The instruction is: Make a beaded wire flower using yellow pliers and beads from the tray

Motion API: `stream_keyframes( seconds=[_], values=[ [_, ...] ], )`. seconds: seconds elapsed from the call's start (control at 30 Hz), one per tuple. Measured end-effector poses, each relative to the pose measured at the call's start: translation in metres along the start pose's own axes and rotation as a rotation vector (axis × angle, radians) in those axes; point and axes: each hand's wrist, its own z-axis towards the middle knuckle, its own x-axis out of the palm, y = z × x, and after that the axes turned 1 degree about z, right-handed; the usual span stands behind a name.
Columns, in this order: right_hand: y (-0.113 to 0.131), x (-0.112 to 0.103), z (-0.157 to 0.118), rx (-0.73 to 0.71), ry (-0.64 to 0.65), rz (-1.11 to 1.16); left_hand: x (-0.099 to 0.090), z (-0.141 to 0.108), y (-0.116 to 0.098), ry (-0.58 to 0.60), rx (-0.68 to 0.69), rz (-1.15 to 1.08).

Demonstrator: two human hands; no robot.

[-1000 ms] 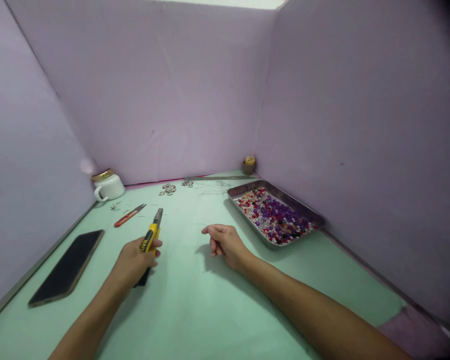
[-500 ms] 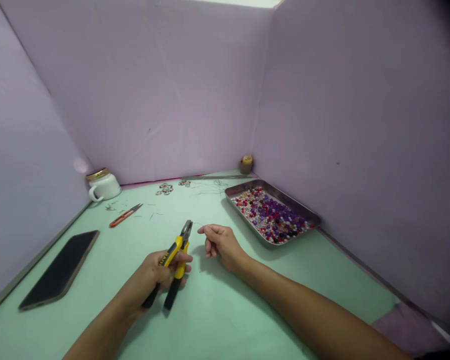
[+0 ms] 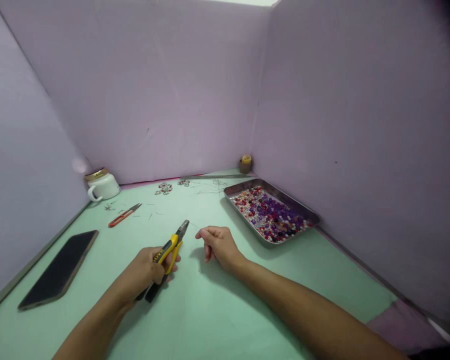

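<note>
My left hand is closed round yellow-and-black pliers, whose jaws point away and to the right. Across a small gap, my right hand pinches a thin wire between thumb and forefinger. The wire runs from those fingertips toward the tip of the pliers; it is too fine to tell whether the jaws grip its end. Both hands are above the green tabletop.
A metal tray of mixed beads lies at right. Beaded pieces and loose wires lie at the back. On the left are orange thread snips, a phone and a white lidded mug. A small yellow-topped container stands in the corner.
The pliers' handles have closed together, and the tool has tilted further right with my left hand shifting slightly left. My right hand has barely moved, still pinching the wire.
</note>
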Motion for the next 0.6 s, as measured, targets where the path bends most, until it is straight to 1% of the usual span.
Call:
stream_keyframes(
  seconds=[0.07,0.1,0.17,0.2,0.23,0.27,0.33,0.37,0.43,0.5,0.6],
  values=[
    [0.001,-0.002,0.001,-0.037,-0.058,-0.063,-0.01,0.004,0.002,-0.141,-0.021,-0.036],
    [0.001,-0.003,0.001,-0.068,-0.101,-0.09,-0.016,0.006,0.002,-0.19,-0.024,-0.054],
    [0.001,-0.005,0.002,-0.143,-0.181,-0.13,-0.027,0.008,0.003,-0.23,-0.017,-0.091],
    [0.0,-0.006,0.002,-0.171,-0.208,-0.145,-0.03,0.008,0.003,-0.215,-0.014,-0.146],
    [-0.001,-0.007,0.002,-0.195,-0.22,-0.161,-0.03,0.006,0.003,-0.154,-0.013,-0.187],
    [-0.001,-0.007,0.002,-0.218,-0.224,-0.184,-0.029,0.004,0.003,-0.07,-0.017,-0.217],
    [-0.002,-0.006,0.0,-0.27,-0.218,-0.251,-0.019,-0.002,0.002,0.128,-0.029,-0.227],
    [-0.002,-0.005,-0.001,-0.302,-0.209,-0.292,-0.012,-0.005,0.002,0.19,-0.03,-0.21],
    [0.0,-0.004,-0.005,-0.367,-0.186,-0.373,0.001,-0.008,0.003,0.242,-0.009,-0.175],
    [0.001,-0.003,-0.007,-0.408,-0.157,-0.438,0.011,-0.009,0.006,0.248,0.015,-0.144],
    [0.001,-0.003,-0.009,-0.424,-0.125,-0.492,0.015,-0.008,0.009,0.227,0.028,-0.109]
  ],
)
